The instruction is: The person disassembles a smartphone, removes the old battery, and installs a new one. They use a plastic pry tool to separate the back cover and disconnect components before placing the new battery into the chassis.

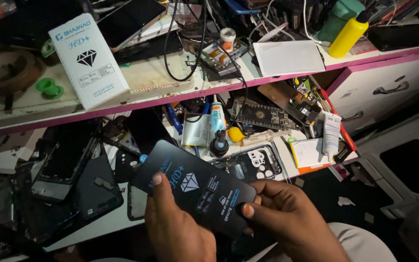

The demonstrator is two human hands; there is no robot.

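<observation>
Pinching a flat black packet (197,187) between both hands, the left hand (178,230) grips its lower edge with the thumb on top while the right hand (289,218) clamps its right corner, above the cluttered lower shelf's (297,172) front edge. It looks light, thin, stiff and probably fragile, so holding by the edges suits it.

Head camera, close, downward over cluttered workbench (122,104).

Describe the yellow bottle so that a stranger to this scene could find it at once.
Look at the upper pink-edged shelf and follow it to its right end. There, beside a white flat packet, the yellow plastic squeeze bottle leans. Its bright yellow body and black cap set it apart from the green container behind it.
</observation>
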